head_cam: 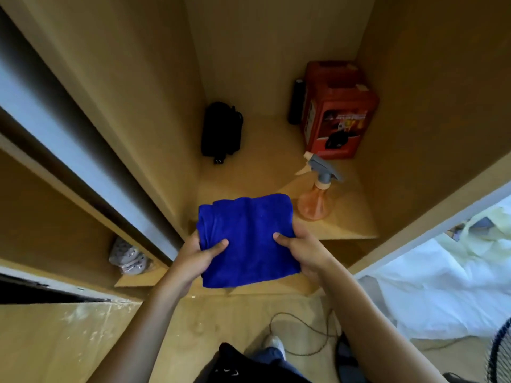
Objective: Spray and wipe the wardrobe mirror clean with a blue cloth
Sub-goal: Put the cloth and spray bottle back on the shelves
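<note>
At the far left, a sliding wardrobe door with a pale grey edge runs diagonally, and behind it on a lower shelf lies a bagged, patterned bundle, its make unclear. Further in, on the floor of the open wardrobe compartment, a black pouch leans against the left wall.

In front of the compartment's lip the left hand holds the folded blue cloth by its left edge, thumb on top and fingers curled beneath. The cloth lies roughly flat, its longer side running from near to far, tilted slightly left at the far end. The right hand pinches the cloth's right edge in the same way, thumb on top.

Just beyond the cloth's far right corner an orange spray bottle stands upright on the compartment floor, its grey trigger head with the nozzle pointing left. Behind it sits a red box with printed pictures; its lettering is too blurred to read. A dark cylinder stands against the box's left side. At the far right lies white bedding.
</note>
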Demonstrator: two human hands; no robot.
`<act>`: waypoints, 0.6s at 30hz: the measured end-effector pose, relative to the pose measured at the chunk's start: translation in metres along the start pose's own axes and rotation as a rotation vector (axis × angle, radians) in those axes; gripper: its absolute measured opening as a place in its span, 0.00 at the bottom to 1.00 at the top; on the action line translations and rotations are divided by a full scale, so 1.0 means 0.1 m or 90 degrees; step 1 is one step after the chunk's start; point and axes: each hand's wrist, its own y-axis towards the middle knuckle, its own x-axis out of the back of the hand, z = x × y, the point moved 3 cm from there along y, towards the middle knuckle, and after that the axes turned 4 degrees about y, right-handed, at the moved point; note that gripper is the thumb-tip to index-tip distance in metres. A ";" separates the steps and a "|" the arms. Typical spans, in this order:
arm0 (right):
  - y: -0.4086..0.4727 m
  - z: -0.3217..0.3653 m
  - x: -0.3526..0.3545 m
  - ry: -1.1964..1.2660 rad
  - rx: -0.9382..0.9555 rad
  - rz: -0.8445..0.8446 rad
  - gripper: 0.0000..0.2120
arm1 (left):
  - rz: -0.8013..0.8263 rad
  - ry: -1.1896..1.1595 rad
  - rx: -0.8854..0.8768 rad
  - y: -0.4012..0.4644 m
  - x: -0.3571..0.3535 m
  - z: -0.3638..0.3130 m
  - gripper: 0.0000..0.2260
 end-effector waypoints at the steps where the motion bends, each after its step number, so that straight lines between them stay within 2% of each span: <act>1: 0.11 0.06 -0.02 -0.014 0.009 -0.007 0.15 | -0.014 0.019 -0.017 0.08 0.01 -0.07 0.18; 7: 0.57 0.27 -0.10 -0.076 0.058 -0.052 0.25 | -0.072 0.128 -0.048 0.59 0.07 -0.27 0.27; 11: 0.81 0.32 -0.10 -0.148 0.073 -0.079 0.28 | -0.095 0.168 -0.096 0.89 0.04 -0.32 0.25; 15: 0.97 0.40 -0.06 -0.284 0.091 -0.133 0.30 | -0.132 0.209 -0.092 1.10 -0.02 -0.32 0.25; 18: 0.99 0.37 -0.02 -0.451 0.112 -0.194 0.29 | -0.160 0.317 -0.097 1.12 -0.08 -0.24 0.25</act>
